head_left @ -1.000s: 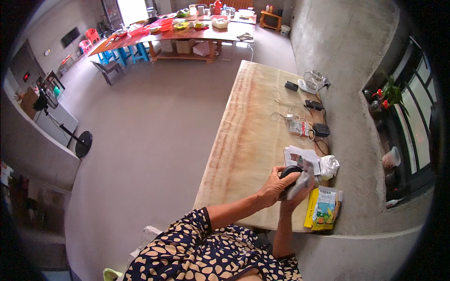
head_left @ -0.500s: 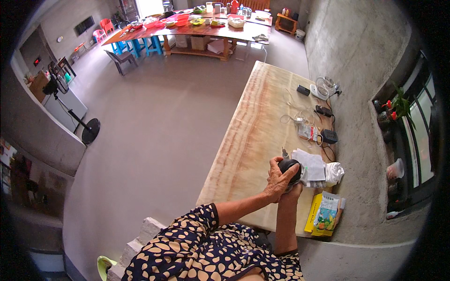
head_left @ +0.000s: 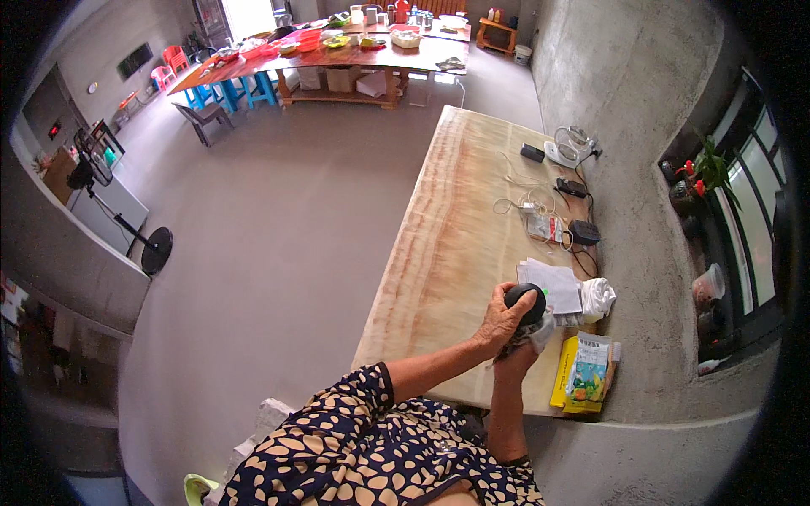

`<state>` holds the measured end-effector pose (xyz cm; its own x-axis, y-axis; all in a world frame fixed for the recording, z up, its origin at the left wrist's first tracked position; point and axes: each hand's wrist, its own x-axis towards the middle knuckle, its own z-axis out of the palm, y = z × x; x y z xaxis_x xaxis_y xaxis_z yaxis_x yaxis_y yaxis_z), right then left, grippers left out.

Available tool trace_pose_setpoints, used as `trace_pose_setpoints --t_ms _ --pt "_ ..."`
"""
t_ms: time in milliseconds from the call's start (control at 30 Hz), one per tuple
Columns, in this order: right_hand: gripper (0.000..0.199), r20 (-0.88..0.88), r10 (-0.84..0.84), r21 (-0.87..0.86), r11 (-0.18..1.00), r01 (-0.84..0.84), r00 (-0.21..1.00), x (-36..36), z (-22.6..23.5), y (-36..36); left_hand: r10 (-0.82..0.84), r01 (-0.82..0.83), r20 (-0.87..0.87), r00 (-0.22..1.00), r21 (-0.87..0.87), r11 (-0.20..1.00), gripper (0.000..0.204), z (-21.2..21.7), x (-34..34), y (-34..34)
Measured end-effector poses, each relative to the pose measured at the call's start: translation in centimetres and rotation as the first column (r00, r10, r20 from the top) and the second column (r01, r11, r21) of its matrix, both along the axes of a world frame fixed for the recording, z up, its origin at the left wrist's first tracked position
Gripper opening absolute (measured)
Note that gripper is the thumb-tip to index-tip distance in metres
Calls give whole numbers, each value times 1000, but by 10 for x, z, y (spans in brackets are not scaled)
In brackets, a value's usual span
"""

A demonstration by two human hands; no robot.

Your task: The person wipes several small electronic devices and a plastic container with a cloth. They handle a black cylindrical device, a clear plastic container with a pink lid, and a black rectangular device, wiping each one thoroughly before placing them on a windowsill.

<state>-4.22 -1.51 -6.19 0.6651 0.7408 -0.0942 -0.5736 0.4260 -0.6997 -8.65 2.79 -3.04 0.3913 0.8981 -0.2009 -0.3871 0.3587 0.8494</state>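
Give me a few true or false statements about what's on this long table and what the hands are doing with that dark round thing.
1. The left hand grips a dark round object. True.
2. The right hand lies flat on the floor. False: it is under the object, with a pale cloth.
3. A yellow packet lies at the near table end. True.
4. White papers hang on the wall. False: they lie on the table.

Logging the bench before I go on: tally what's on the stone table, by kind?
Dark round object gripped by left hand, right hand beneath: 1
Paper stack: 1
White bag: 1
Yellow packet: 1
Black adapters: 3
Total: 7
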Motion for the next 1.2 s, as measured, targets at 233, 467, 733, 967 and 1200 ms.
trace_pose_setpoints --t_ms 233,467,733,967,1200 --pt "44 -77 293 -33 955 -296 953 70 27 17 -257 246 -86 963 -126 961 64 13 -9 -10" --pt "54 -224 440 122 898 -423 870 41 -30 15 222 -99 -369 903 323 941 50 -37 3 0" --pt "52 -293 494 48 862 -504 818 28 -30 4 379 -228 -400 835 376 898 47 -28 -6 -4" --pt "41 541 249 -419 908 1 803 5 1 -22 277 -277 -14 961 -125 953 40 -56 -1 28" --pt "50 929 -2 -157 903 400 370 36 -7 6 -13 105 303 953 -288 952 36 -10 -2 -2"
